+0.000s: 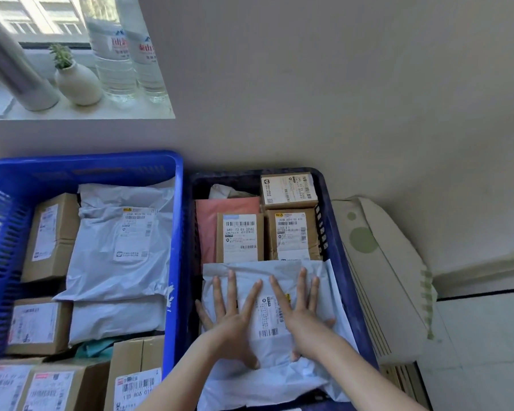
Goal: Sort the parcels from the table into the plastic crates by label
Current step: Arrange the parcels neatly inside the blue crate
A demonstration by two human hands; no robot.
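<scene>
Both hands pressing a parcel in the dark crate (343,262).
Left hand (232,318) and right hand (304,314) are lying flat, fingers spread wide, on the grey mailer (267,345).

grey mailer (279,292): label partly under both hands; print too small to read; near edge runs off the frame bottom.
left hand (232,318), right hand (304,318): forearms cut at the bottom edge.
dark blue crate (334,232): floor hidden under parcels; near rim mostly out of frame.
pink mailer (229,207): mostly buried under brown box (240,237) and grey mailer.
white scrap (223,189): only a corner shows behind pink mailer; can't tell what it is.
bright blue crate (175,232): left wall and near end cropped.
bottom-left boxes (51,390): cropped; label text blurred.
teal item (94,350): sliver between parcels, unidentifiable.
bottles (122,54): tops cut by the top edge.
</scene>
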